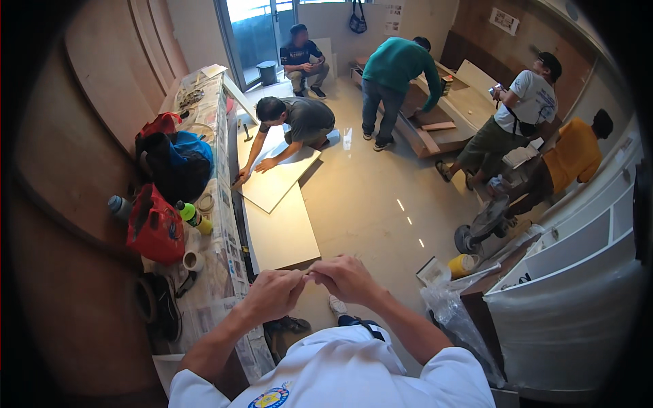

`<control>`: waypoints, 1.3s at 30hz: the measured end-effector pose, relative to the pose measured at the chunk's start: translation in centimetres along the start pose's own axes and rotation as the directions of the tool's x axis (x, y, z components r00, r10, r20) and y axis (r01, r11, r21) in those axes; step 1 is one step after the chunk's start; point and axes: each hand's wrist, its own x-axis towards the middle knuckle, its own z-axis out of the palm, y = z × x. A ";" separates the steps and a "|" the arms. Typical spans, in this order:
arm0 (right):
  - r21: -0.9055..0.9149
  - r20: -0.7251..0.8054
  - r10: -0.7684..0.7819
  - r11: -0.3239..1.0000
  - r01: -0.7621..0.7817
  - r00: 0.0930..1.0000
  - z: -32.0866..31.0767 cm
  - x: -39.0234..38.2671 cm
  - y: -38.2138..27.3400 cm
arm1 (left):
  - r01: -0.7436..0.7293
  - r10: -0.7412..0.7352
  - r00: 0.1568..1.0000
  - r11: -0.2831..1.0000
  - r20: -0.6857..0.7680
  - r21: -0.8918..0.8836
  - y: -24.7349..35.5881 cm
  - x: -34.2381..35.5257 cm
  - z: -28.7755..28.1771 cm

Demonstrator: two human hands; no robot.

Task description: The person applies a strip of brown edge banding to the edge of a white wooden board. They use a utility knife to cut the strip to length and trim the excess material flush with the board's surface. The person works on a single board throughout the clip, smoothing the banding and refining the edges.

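Note:
My left hand and my right hand are held up in front of my chest, fingertips nearly meeting. Both are closed in a pinch. Something small and pale seems to sit between the fingertips, too tiny to name. Beyond my hands, a pale board lies on the floor. A second pale board rests partly over it, with a crouching person in a dark shirt leaning on it with both hands.
On the left, a plastic-covered counter carries a red bag, a dark backpack, bottles and shoes. A white shelf unit wrapped in film stands at right, beside a pedestal fan. Several people work farther back around a wooden frame.

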 end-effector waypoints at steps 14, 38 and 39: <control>-0.120 -0.120 0.330 0.932 -0.343 0.936 3.4 1.6 10.2 | 0.153 -0.142 0.986 0.979 -0.089 0.134 0.1 1.0 2.1; 0.676 -0.034 0.055 0.737 -0.018 0.998 1.5 4.3 7.1 | -0.002 -0.567 0.655 0.659 -0.499 -0.752 -1.2 0.6 -1.8; 0.758 0.057 0.098 0.643 -0.107 0.994 2.0 4.7 6.5 | -0.008 -0.568 0.667 0.642 -0.483 -0.766 -1.7 0.2 -1.4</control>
